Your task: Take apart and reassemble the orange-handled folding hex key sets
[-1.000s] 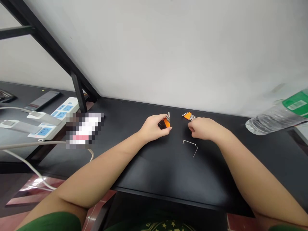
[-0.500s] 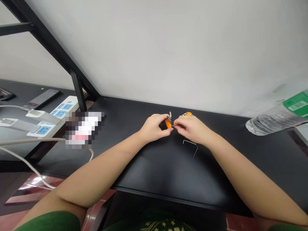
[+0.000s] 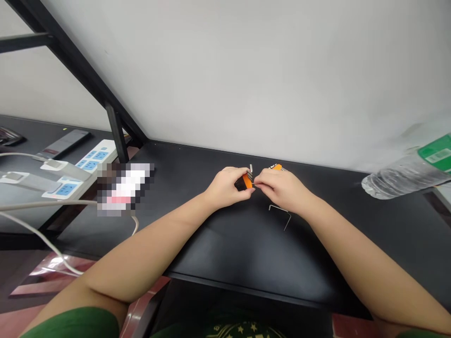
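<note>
My left hand (image 3: 228, 188) grips an orange hex key holder (image 3: 248, 181) between thumb and fingers. Several silver hex keys (image 3: 251, 170) stick up from its far end. Right beside it, my right hand (image 3: 276, 185) is closed in a pinch on a thin hex key (image 3: 253, 184), whose visible bit lies at the holder's edge; most of it is hidden by my fingers. Behind my right hand lies a second orange holder (image 3: 278, 167) with hex keys, partly covered. Two loose L-shaped hex keys (image 3: 287, 220) rest on the black table just below my right hand.
On the black table (image 3: 218, 249), a plastic bottle (image 3: 405, 180) with a green label lies at the right. To the left are a pixelated object (image 3: 128, 185), a white power strip (image 3: 95, 162) with plugs and cables, and a dark phone (image 3: 65, 144). A black frame post (image 3: 117, 131) stands there.
Both hands keep nearly the same place. The thin hex key's visible part between my right fingers and the orange holder looks slightly shorter. The whole view has shifted a little.
</note>
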Demonstrator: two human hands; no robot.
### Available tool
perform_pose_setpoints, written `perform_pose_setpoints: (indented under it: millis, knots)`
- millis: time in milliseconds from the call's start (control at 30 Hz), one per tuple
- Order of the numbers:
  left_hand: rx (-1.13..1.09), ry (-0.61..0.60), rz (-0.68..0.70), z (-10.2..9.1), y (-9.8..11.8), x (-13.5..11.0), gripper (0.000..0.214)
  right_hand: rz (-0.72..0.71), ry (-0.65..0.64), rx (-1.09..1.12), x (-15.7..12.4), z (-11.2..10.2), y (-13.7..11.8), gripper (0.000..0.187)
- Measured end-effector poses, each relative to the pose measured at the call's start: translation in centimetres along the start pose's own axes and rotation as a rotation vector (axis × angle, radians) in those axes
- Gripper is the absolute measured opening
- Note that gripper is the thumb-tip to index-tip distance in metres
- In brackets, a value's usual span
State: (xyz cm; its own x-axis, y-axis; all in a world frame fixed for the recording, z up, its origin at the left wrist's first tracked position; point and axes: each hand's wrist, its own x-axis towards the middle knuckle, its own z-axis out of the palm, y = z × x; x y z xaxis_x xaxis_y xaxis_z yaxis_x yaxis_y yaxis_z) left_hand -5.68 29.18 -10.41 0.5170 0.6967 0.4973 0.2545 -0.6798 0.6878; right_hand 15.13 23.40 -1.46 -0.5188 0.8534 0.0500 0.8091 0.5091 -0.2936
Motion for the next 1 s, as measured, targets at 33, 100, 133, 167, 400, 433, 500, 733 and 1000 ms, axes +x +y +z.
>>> perform_pose_setpoints:
  millis: [33, 100, 133, 167, 400, 433, 500, 733, 1000]
  knots:
    - [0.004, 0.002, 0.006, 0.0, 0.0, 0.0, 0.033, -0.015, 0.011, -0.040, 0.0, 0.1, 0.0, 0.021]
    - [0.008, 0.007, 0.013, 0.1, 0.0, 0.0, 0.031, -0.050, 0.042, -0.141, -0.1, 0.2, -0.2, 0.023]
    - [0.007, 0.009, 0.015, 0.1, 0.1, 0.0, 0.031, -0.070, 0.058, -0.197, -0.1, 0.3, -0.4, 0.024]
    - [0.007, 0.006, 0.013, 0.1, 0.1, 0.0, 0.030, -0.091, 0.072, -0.249, -0.1, 0.3, -0.6, 0.025]
    - [-0.056, -0.027, -0.067, -0.1, 0.5, 0.1, 0.025, -0.241, 0.228, -0.233, 0.4, 1.0, -1.4, 0.027]
    - [-0.081, -0.029, -0.079, -0.1, 0.5, 0.1, 0.024, -0.251, 0.258, -0.185, 0.4, 1.3, -1.3, 0.026]
    - [-0.129, -0.035, -0.098, -0.1, 0.5, 0.1, 0.022, -0.269, 0.317, -0.098, 0.5, 1.9, -1.0, 0.025]
    - [-0.240, -0.009, -0.186, 0.0, 0.6, 0.0, 0.027, -0.210, 0.386, 0.116, 0.2, 3.3, -1.2, 0.051]
    - [-0.282, 0.037, -0.163, 0.1, 0.1, 0.0, 0.034, -0.108, 0.238, 0.319, 0.0, 3.5, -1.8, 0.077]
